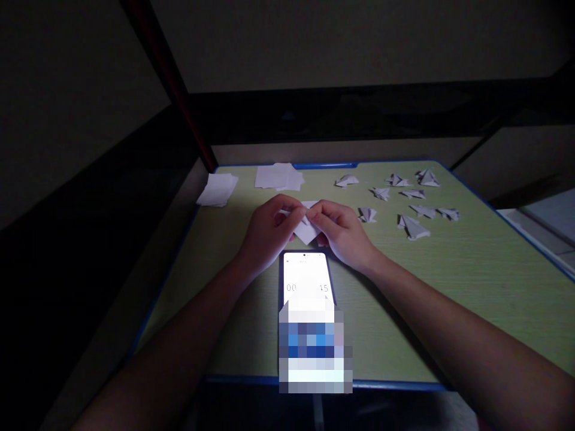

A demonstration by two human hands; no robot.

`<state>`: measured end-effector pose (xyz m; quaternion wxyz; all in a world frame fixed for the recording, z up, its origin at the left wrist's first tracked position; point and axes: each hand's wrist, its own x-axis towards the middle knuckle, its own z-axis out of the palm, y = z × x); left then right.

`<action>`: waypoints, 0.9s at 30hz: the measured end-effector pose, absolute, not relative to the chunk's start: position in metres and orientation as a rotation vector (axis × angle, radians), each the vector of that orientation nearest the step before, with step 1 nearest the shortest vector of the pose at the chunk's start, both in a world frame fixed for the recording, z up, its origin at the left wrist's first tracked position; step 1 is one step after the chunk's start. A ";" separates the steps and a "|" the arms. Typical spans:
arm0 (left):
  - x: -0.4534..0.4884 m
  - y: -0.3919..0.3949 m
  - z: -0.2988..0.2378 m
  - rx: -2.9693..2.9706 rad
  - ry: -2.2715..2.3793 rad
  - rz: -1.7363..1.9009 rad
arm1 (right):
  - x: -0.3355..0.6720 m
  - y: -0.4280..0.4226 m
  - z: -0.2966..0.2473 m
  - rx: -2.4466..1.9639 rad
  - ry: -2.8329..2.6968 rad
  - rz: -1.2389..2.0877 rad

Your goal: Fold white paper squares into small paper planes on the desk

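Observation:
Between my two hands is a small sheet of white paper (307, 234), partly folded, with one corner pointing toward me. My left hand (275, 224) is closed on its left side, thumb and index finger pinching near the upper middle. From the other side my right hand (339, 227) pinches the paper too, its thumb and fingertips almost meeting the left ones. Fingers cover much of the paper's upper part. Just below the paper, a lit phone (308, 278) lies on the table, showing large digits; its lower part is pixelated.
The green table (242, 335) has a blue edge. White sheets (276, 178) lie at the back, and another stack of sheets (218, 190) at the back left. Several folded paper figures (413, 227) are spread over the right side. A dark wall stands behind.

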<state>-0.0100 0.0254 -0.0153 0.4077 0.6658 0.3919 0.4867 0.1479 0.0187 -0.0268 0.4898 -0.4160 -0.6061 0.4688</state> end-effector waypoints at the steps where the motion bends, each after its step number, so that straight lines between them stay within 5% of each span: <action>1: -0.010 0.025 -0.015 1.680 0.989 1.227 | 0.148 0.019 -0.027 -1.008 -1.483 1.136; 27: -0.008 0.027 -0.024 1.670 0.915 1.292 | 0.146 0.015 -0.024 -0.997 -1.487 1.097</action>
